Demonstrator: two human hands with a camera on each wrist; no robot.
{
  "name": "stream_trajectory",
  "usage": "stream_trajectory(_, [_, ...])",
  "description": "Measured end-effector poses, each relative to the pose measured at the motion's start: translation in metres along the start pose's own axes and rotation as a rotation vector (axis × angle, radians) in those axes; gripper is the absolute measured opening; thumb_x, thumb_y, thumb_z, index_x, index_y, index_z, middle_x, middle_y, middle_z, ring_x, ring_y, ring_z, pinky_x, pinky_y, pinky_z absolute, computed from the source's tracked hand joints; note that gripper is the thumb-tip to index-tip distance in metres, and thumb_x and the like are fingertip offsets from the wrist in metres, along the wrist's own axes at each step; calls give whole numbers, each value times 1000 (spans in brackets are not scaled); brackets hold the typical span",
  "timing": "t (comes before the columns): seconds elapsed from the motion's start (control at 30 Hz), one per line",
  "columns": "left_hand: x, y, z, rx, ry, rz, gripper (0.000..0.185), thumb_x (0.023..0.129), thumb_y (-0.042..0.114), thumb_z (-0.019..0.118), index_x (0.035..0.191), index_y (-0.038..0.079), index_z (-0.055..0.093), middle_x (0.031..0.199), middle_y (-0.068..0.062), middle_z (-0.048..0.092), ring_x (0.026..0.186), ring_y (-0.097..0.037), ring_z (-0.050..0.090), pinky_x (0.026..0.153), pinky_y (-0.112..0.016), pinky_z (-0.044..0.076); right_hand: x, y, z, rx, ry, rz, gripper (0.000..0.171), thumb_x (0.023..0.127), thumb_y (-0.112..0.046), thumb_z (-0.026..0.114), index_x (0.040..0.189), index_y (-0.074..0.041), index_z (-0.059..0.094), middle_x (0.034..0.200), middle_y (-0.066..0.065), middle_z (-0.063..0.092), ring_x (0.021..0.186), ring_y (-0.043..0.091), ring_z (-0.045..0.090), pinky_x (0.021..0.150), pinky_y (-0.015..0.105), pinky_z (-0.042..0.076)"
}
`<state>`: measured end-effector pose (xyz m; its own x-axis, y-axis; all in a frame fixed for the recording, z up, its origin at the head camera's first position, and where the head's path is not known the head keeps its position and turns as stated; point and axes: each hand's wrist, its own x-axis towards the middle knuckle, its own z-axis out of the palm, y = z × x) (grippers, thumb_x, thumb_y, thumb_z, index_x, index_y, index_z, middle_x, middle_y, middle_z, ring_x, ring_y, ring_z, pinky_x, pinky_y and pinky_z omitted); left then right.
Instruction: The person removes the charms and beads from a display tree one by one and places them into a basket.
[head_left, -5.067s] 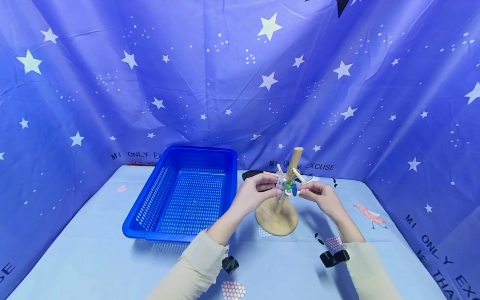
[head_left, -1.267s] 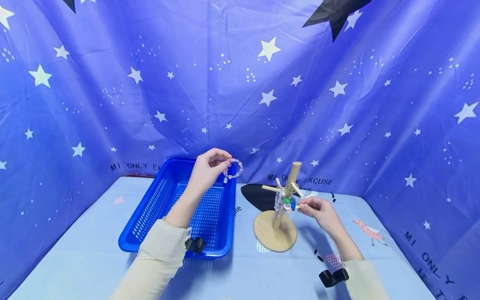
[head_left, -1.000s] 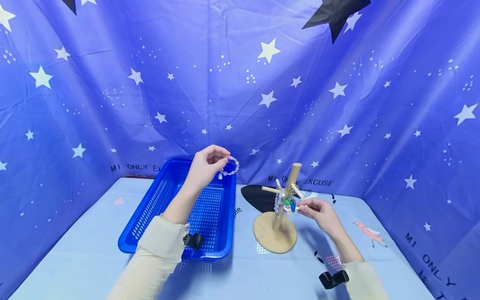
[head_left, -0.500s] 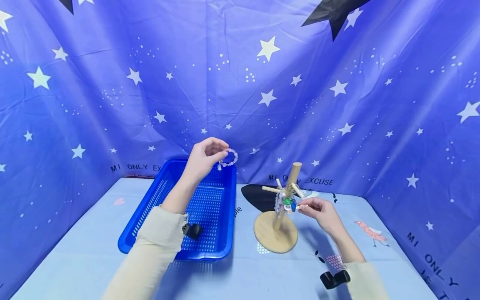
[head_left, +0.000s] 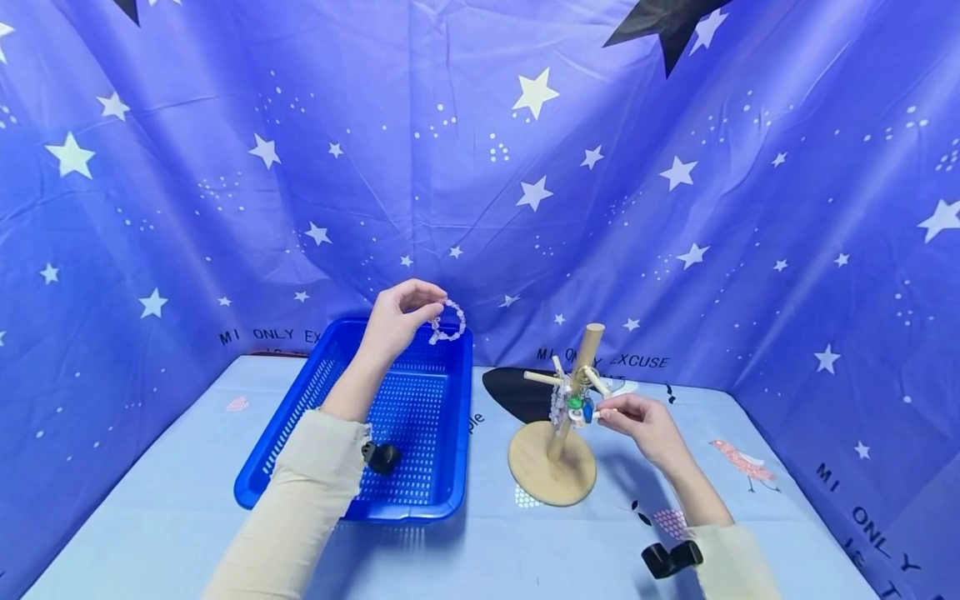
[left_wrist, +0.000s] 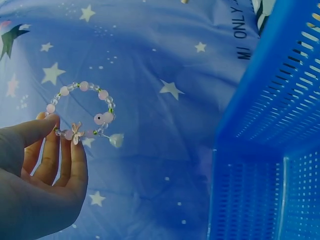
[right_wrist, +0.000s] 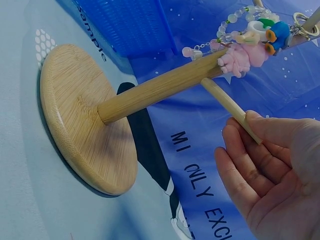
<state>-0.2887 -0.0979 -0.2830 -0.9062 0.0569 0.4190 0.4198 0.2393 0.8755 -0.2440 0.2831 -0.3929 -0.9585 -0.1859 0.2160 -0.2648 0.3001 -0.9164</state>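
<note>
My left hand pinches a beaded bracelet between thumb and fingers, above the far end of the blue basket. Pink and clear beads form its loop, with a flower charm and a small pale dangling charm. On the right, my right hand pinches the end of a short wooden peg on the wooden stand. From the stand hang another bead bracelet and keychain figures, including a pink one and a blue one.
The perforated basket stands left of the stand's round base. Further pegs, such as the left peg, stick out from the post. A blue star-patterned curtain rises behind the pale blue tablecloth.
My left hand has gone from the stand to above the basket, now with a bracelet in it; lately it shifted slightly left. My right hand stays at the peg.
</note>
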Motion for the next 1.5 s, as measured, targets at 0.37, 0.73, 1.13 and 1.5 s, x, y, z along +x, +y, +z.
stream_trajectory(0.37, [3,-19,0,-29,2,-37,20,94,5,65,113,-3,68,115,-26,69,89,-16,69,81,-19,56,1,-3,0,9,-9,2,26,96,2,59,110,24,57,91,-7,75,84,-1,70,80,16,58])
stream_trajectory(0.73, [6,-36,3,-91,17,-73,20,94,-1,64,112,-8,66,105,-20,72,78,1,65,81,-22,60,1,-4,0,-1,-9,10,27,96,1,59,111,24,56,94,2,75,84,-2,70,81,17,58])
stream_trajectory(1.13, [5,-62,5,-99,9,-169,19,95,-2,61,112,-9,63,110,-24,69,79,0,64,85,-28,61,1,-1,0,-7,0,13,27,96,1,59,110,24,57,90,-9,74,83,-2,70,80,16,58])
stream_trajectory(1.5, [1,-91,10,-59,23,-259,17,95,-2,62,111,-8,64,117,-28,67,90,-23,70,87,-32,61,1,0,0,-2,-3,29,28,97,1,59,112,23,56,92,-9,74,85,-1,70,81,16,58])
